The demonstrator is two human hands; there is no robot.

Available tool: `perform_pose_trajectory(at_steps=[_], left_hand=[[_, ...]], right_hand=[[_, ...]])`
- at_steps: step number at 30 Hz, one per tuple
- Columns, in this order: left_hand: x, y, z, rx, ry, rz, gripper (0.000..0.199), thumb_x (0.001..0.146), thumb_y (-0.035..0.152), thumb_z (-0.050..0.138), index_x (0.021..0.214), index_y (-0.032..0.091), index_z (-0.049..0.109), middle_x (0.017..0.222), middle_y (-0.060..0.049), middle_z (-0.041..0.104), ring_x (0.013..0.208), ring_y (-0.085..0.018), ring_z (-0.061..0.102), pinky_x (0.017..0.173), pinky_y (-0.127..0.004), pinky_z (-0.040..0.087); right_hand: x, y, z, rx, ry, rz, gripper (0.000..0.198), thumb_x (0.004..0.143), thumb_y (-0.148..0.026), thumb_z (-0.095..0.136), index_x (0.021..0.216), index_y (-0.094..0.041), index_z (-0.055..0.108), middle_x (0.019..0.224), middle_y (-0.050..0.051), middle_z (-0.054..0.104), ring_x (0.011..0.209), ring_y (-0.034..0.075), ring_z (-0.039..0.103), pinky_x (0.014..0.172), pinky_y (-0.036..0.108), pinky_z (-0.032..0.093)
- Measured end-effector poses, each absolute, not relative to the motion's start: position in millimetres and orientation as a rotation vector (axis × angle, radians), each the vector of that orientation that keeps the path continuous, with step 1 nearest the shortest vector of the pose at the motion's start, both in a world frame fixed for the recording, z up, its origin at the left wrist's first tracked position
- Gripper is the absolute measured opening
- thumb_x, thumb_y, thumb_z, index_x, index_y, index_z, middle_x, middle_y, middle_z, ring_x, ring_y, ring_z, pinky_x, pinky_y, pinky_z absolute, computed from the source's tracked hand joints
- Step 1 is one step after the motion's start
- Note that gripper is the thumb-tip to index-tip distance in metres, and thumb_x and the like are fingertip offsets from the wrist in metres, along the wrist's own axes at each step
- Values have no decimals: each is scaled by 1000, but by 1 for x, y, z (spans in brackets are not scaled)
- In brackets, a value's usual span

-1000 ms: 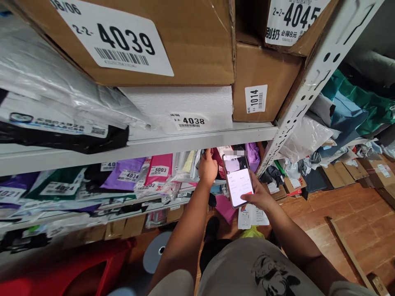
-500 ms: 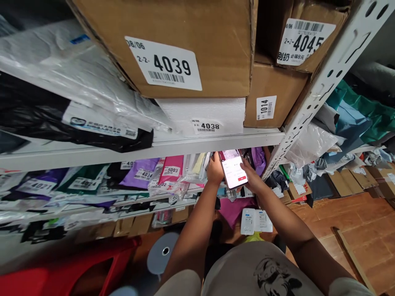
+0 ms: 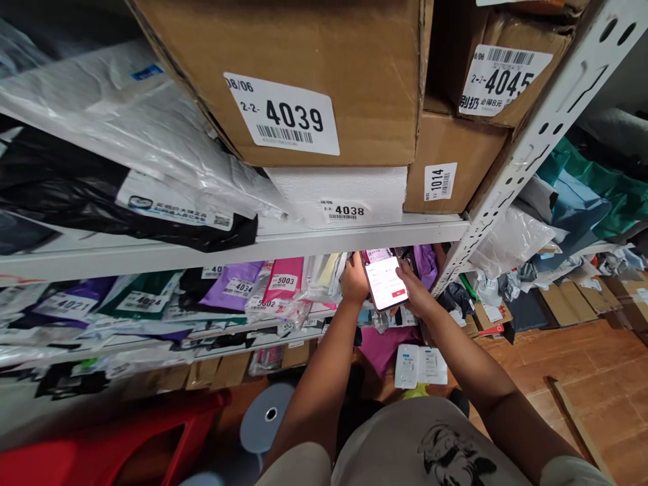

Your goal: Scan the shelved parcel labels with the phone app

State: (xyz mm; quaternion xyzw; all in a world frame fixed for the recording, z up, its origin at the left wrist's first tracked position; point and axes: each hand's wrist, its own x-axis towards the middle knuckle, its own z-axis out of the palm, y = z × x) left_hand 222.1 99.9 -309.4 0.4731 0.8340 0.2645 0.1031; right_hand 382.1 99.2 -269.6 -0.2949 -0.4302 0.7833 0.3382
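A lit smartphone [image 3: 387, 282] is tilted up below the shelf board, its screen showing a white page with a red button and a camera picture at the top. My left hand [image 3: 355, 280] is closed along the phone's left edge, its fingertips partly hidden. On the other side, my right hand [image 3: 416, 294] grips the phone, its thumb over the right edge of the screen. Beside my left hand lie clear plastic parcels [image 3: 320, 275] and a pink parcel labelled 5003 [image 3: 283, 278]. Behind the phone, a purple bag [image 3: 426, 262] shows to the right.
Overhead, a large carton labelled 4039 [image 3: 364, 88] and a white package labelled 4038 [image 3: 344, 189] sit on the white shelf board [image 3: 324, 237]. A perforated post [image 3: 536, 142] rises at right. Below are a red chair [image 3: 167, 439], a grey reel [image 3: 266, 422] and white packets [image 3: 420, 366].
The view has shifted slightly, so the upper boxes appear a little further right and lower. Both hands keep the smartphone in nearly the same place.
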Motion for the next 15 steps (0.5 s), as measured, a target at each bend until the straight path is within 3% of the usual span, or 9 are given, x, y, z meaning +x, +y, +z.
perform_pose_trajectory(at_steps=[11, 15], left_hand=[[222, 102, -307, 1396, 2457, 753, 43, 94, 33, 52, 135, 18, 54, 121, -18, 66, 111, -35, 66, 91, -43, 54], [222, 102, -308, 1399, 2461, 769, 42, 94, 33, 52, 133, 18, 55, 120, -18, 66, 111, -34, 67, 90, -43, 54]], right_hand=[[384, 98, -262, -739, -1138, 2059, 65, 82, -58, 65, 136, -32, 40, 123, 6, 67, 82, 22, 70, 49, 27, 50], [386, 97, -259, -720, -1141, 2080, 65, 78, -51, 66, 135, -32, 40, 129, 6, 64, 86, 23, 70, 49, 27, 51]])
